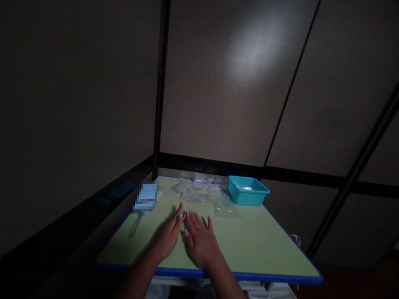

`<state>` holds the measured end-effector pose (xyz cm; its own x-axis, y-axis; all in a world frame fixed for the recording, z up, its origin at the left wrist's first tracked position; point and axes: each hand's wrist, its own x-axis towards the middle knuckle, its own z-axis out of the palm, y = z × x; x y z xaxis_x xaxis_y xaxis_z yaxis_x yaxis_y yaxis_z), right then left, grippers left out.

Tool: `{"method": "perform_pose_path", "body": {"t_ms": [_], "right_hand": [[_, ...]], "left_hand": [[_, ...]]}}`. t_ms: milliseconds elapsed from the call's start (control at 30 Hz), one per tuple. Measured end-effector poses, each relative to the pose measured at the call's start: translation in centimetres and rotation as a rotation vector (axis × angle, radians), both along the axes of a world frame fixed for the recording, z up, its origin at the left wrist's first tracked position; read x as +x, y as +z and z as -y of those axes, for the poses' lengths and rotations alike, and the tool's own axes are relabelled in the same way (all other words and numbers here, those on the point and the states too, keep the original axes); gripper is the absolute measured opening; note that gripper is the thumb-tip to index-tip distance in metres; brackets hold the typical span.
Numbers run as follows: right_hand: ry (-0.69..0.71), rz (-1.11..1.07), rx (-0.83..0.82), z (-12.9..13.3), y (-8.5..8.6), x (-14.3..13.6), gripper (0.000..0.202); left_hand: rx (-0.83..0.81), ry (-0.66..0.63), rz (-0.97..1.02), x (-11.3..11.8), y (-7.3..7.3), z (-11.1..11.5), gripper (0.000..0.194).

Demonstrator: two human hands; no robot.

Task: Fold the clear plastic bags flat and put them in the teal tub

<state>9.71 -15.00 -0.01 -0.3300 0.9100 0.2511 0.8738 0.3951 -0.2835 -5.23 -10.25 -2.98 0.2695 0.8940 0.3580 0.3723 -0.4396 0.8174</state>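
Observation:
Both hands are over the near middle of a light green table (249, 245) with a blue edge. My left hand (170, 232) is turned on its side, with its fingers pointing forward and no object seen in it. Close beside it, my right hand (201, 241) is palm down with fingers spread, holding nothing visible. Beyond the fingertips lie several clear plastic bags (196, 195), some overlapping. A flatter clear bag (224, 207) lies to their right, near the turquoise basin.
At the back right stands a turquoise basin (249, 197) with something whitish inside. A blurred-out light blue item (146, 197) with a strap loop (134, 226) is at the left edge. Dark panelled walls (215, 91) rise behind and left of the table.

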Motion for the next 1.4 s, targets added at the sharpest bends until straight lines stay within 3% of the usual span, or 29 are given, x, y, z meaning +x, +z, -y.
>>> {"method": "perform_pose_path", "body": {"t_ms": [267,367,433,567,667,767,867,967,1233,1400], "right_hand": [[0.075,0.050,-0.135,-0.4,0.0,-0.1,0.053],[0.095,-0.059,-0.137,-0.6,-0.3,0.4,0.053],[0.084,-0.310,-0.088,-0.9,-0.5,1.2,0.055],[-0.056,-1.070,-0.111,-1.1,-0.3,3.7,0.051],[-0.198,-1.487,-0.356,-0.9,0.8,5.7,0.043],[-0.287,-1.683,-0.660,-0.5,1.9,7.3,0.036],[-0.324,-1.728,-0.897,-0.3,2.2,7.9,0.035],[-0.296,-1.716,-1.000,-0.4,1.6,7.7,0.032],[-0.386,-1.614,-0.895,-1.9,1.3,5.6,0.025],[-0.363,-1.555,-0.927,-2.8,1.3,5.1,0.022]], "left_hand": [[0.066,0.020,-0.152,0.3,0.3,0.3,0.054],[0.123,0.050,-0.201,0.3,0.5,0.5,0.053],[0.181,0.071,-0.270,0.2,0.7,0.6,0.048],[0.227,0.097,-0.441,0.1,0.9,0.6,0.035],[0.141,0.094,-0.528,0.3,1.0,0.7,0.045],[0.087,0.073,-0.567,0.5,1.2,0.9,0.050],[0.089,0.066,-0.564,0.5,1.3,1.0,0.046],[0.106,0.069,-0.560,0.4,1.3,1.0,0.045],[0.151,0.107,-0.595,0.5,1.2,1.1,0.048],[0.168,0.120,-0.615,0.6,1.3,1.2,0.048]]}}
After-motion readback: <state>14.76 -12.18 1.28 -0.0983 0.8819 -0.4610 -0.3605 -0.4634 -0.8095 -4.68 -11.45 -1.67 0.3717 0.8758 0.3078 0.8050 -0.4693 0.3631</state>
